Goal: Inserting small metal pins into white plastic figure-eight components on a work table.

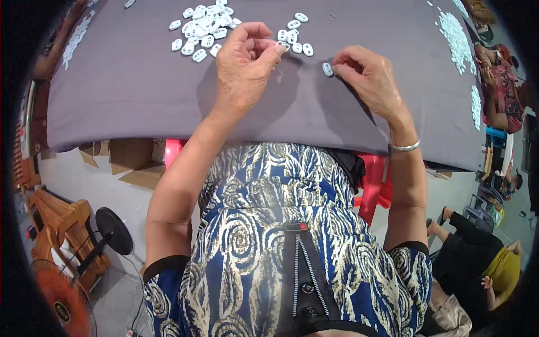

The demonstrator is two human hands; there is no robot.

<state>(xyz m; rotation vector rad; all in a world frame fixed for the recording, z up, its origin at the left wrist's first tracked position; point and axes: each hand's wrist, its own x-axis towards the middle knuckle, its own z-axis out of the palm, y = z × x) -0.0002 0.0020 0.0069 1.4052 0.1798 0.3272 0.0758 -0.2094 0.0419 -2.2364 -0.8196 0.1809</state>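
Observation:
My left hand is closed in a pinch over the table, thumb and forefinger on a small white plastic piece with a ring-like end. Fingers cover part of it. To its right, my right hand pinches a white oval two-hole piece, shaped like a cord lock, at its right side. A small group of similar white oval pieces lies just beyond my left fingertips. Farther left, a larger heap of them sits behind my left hand.
A grey cloth covers the table. Many small white pieces are spread along its right side, and another strip lies at far left. Below stand a red plastic chair, cardboard boxes and a fan. Other people are at right.

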